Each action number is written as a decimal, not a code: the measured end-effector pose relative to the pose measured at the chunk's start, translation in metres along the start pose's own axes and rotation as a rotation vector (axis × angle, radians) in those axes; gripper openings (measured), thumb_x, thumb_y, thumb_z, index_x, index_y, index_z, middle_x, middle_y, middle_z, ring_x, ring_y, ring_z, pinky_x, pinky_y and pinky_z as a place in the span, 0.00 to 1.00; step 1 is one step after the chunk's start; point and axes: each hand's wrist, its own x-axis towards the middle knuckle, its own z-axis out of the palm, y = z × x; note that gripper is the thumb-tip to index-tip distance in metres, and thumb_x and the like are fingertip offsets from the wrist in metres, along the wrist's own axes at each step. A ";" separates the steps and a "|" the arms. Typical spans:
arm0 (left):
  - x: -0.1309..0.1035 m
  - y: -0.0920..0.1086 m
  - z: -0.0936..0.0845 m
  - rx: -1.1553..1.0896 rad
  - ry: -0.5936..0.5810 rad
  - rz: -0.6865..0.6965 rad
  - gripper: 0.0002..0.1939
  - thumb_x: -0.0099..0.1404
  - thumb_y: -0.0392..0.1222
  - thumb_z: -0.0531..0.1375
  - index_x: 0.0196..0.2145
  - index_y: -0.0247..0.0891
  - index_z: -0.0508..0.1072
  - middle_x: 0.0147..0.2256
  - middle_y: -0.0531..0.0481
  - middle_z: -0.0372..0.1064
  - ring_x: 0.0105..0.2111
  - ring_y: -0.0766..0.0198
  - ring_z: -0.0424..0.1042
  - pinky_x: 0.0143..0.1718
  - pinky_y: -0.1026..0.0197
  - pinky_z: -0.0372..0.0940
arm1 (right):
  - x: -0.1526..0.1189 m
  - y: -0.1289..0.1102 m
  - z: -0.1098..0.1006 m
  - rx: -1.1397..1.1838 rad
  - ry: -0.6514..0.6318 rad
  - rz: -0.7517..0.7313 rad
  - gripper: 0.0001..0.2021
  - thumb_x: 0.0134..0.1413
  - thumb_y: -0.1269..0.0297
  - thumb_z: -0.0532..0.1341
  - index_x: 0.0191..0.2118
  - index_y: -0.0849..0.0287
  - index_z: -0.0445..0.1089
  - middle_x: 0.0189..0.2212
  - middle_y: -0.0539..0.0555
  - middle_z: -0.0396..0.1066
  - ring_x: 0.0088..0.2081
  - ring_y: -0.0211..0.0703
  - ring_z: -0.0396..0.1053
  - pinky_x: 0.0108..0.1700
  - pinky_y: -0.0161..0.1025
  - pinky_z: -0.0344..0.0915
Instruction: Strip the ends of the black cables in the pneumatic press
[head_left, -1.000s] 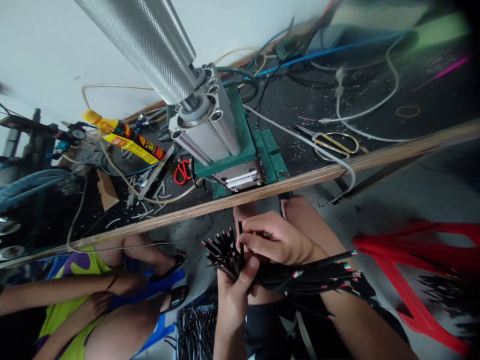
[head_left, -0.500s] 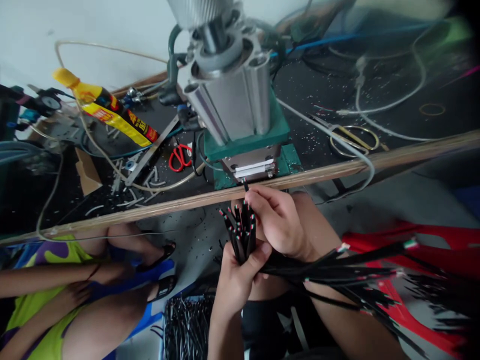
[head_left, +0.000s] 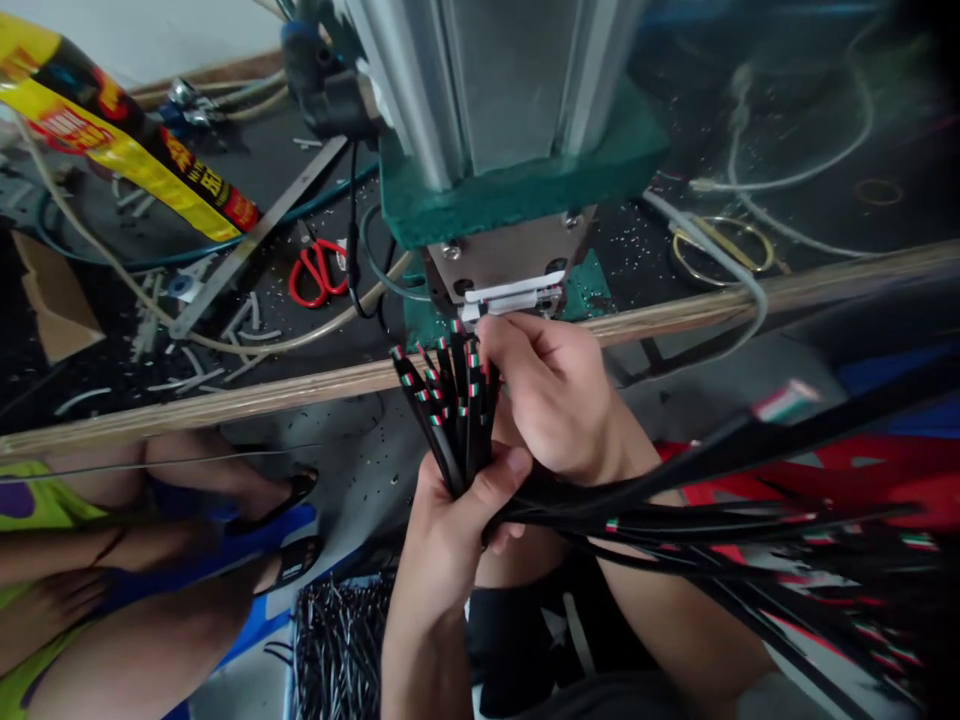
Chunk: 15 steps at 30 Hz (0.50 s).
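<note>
My left hand [head_left: 457, 530] is wrapped round a bundle of black cables [head_left: 446, 425]. Their near ends point up toward the bench, with red, white and green cores showing at the tips; the long ends trail off to the right, some close to the camera. My right hand [head_left: 551, 390] pinches one black cable near its tip, just in front of the slot at the foot of a press machine [head_left: 517, 250]. Whether that tip is inside the slot is hard to tell. A white strip [head_left: 514, 288] lies across the machine's front plate.
On the bench lie a yellow-and-black bottle [head_left: 142, 130], red-handled scissors [head_left: 319, 272], a metal ruler [head_left: 259, 235], gold-handled scissors [head_left: 724, 245] and hoses. Below, a crate of black cable pieces [head_left: 341, 640] stands left of my legs. Another person [head_left: 97, 560] sits at the left. Something red [head_left: 682, 460] is at the right.
My right hand has carried the cable tip up to the machine's slot. The left hand and bundle have shifted slightly up and left. The view has moved closer to the machine.
</note>
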 end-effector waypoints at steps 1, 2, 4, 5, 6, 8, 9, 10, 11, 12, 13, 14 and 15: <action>0.000 0.001 0.001 -0.011 0.008 -0.001 0.18 0.62 0.51 0.81 0.29 0.35 0.85 0.17 0.54 0.70 0.14 0.74 0.60 0.15 0.73 0.54 | 0.001 0.000 0.000 -0.001 0.005 -0.002 0.24 0.76 0.62 0.61 0.23 0.55 0.61 0.21 0.46 0.59 0.27 0.36 0.57 0.30 0.36 0.58; 0.000 0.003 0.002 -0.022 0.014 -0.005 0.18 0.61 0.51 0.81 0.29 0.35 0.85 0.17 0.55 0.70 0.14 0.73 0.60 0.14 0.74 0.54 | 0.002 0.000 0.000 -0.004 0.004 -0.005 0.24 0.76 0.62 0.61 0.23 0.55 0.61 0.21 0.46 0.58 0.27 0.36 0.57 0.30 0.36 0.58; 0.000 0.005 0.004 -0.034 0.026 -0.018 0.18 0.59 0.51 0.83 0.29 0.36 0.85 0.17 0.55 0.70 0.14 0.73 0.62 0.14 0.74 0.56 | 0.003 0.001 0.000 -0.010 0.022 -0.022 0.24 0.74 0.62 0.61 0.22 0.54 0.61 0.21 0.45 0.58 0.27 0.37 0.57 0.30 0.36 0.59; 0.000 0.007 0.004 -0.036 0.033 -0.027 0.18 0.58 0.51 0.83 0.29 0.36 0.85 0.17 0.55 0.70 0.14 0.73 0.62 0.14 0.74 0.57 | 0.004 0.001 0.001 -0.011 0.046 -0.032 0.23 0.73 0.62 0.61 0.22 0.54 0.62 0.21 0.45 0.58 0.26 0.37 0.57 0.30 0.35 0.59; 0.000 0.008 0.004 -0.036 0.040 -0.034 0.18 0.57 0.50 0.83 0.29 0.36 0.85 0.17 0.55 0.71 0.14 0.73 0.63 0.14 0.74 0.57 | 0.004 0.000 0.001 -0.013 0.059 -0.035 0.23 0.72 0.62 0.61 0.21 0.54 0.63 0.20 0.45 0.59 0.26 0.37 0.58 0.30 0.35 0.60; -0.001 0.009 0.005 -0.039 0.052 -0.032 0.17 0.57 0.49 0.83 0.28 0.36 0.84 0.18 0.55 0.71 0.14 0.73 0.64 0.14 0.74 0.58 | 0.004 -0.001 0.003 -0.002 0.067 -0.023 0.23 0.71 0.62 0.62 0.20 0.54 0.66 0.19 0.45 0.62 0.24 0.37 0.61 0.29 0.35 0.62; -0.002 0.010 0.005 -0.045 0.056 -0.029 0.18 0.57 0.49 0.83 0.27 0.36 0.84 0.17 0.56 0.70 0.14 0.73 0.63 0.14 0.74 0.58 | 0.003 -0.002 0.003 0.011 0.062 -0.010 0.23 0.71 0.62 0.62 0.20 0.54 0.67 0.18 0.45 0.63 0.24 0.36 0.62 0.29 0.35 0.63; -0.002 0.011 0.005 -0.049 0.056 -0.028 0.18 0.57 0.49 0.83 0.26 0.36 0.83 0.17 0.56 0.70 0.13 0.73 0.63 0.14 0.74 0.59 | 0.003 -0.002 0.004 0.023 0.053 0.006 0.23 0.70 0.62 0.62 0.20 0.54 0.69 0.18 0.45 0.65 0.23 0.36 0.63 0.28 0.34 0.63; -0.002 0.012 0.005 -0.050 0.056 -0.026 0.18 0.57 0.49 0.83 0.25 0.36 0.82 0.17 0.56 0.70 0.13 0.73 0.63 0.14 0.74 0.59 | 0.003 -0.003 0.004 0.035 0.051 0.022 0.23 0.70 0.62 0.62 0.20 0.54 0.70 0.18 0.45 0.66 0.23 0.36 0.64 0.28 0.34 0.64; -0.001 0.013 0.006 -0.054 0.060 -0.024 0.18 0.56 0.49 0.83 0.25 0.37 0.82 0.17 0.56 0.70 0.13 0.73 0.63 0.13 0.73 0.58 | 0.004 -0.003 0.004 0.042 0.055 0.035 0.23 0.70 0.62 0.62 0.20 0.54 0.70 0.18 0.45 0.67 0.23 0.36 0.65 0.28 0.34 0.64; -0.001 0.014 0.007 -0.051 0.065 -0.027 0.18 0.56 0.48 0.83 0.24 0.37 0.82 0.17 0.56 0.70 0.13 0.72 0.63 0.13 0.73 0.58 | 0.004 -0.003 0.004 0.047 0.064 0.049 0.23 0.70 0.62 0.62 0.20 0.54 0.70 0.18 0.46 0.68 0.23 0.37 0.66 0.27 0.34 0.64; 0.000 0.015 0.007 -0.045 0.076 -0.026 0.17 0.56 0.48 0.83 0.24 0.37 0.82 0.17 0.55 0.70 0.13 0.72 0.64 0.13 0.73 0.57 | 0.005 -0.003 0.003 0.051 0.075 0.048 0.23 0.69 0.62 0.62 0.19 0.53 0.70 0.19 0.46 0.69 0.23 0.37 0.67 0.27 0.35 0.64; 0.000 0.016 0.008 -0.038 0.087 -0.021 0.16 0.55 0.46 0.83 0.25 0.38 0.82 0.17 0.56 0.71 0.13 0.72 0.64 0.13 0.73 0.57 | 0.005 -0.002 0.003 0.048 0.081 0.035 0.22 0.69 0.62 0.63 0.20 0.52 0.69 0.19 0.47 0.69 0.24 0.38 0.67 0.28 0.35 0.64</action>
